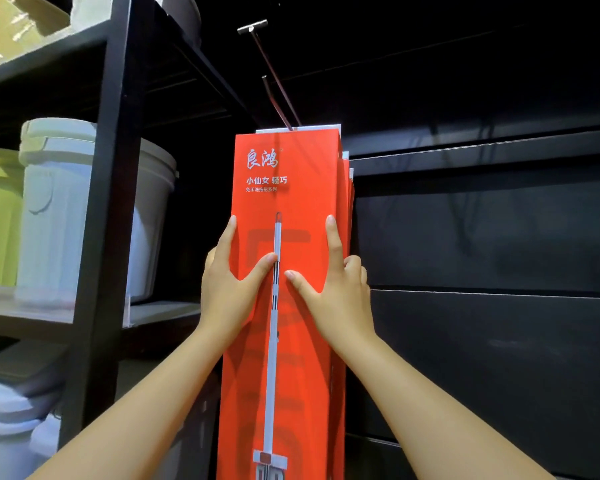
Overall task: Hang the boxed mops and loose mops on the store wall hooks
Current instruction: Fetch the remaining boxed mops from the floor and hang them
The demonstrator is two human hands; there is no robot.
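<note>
Upright, mop box (291,202) between left hand (226,287), right hand (337,289)

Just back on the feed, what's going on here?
A person holds a red mop box upright by its sides with the left hand and right hand, thumbs on its front. It stands against more red boxes hanging below the wall hook. Whether this box is on the hook yet cannot be seen.
</note>
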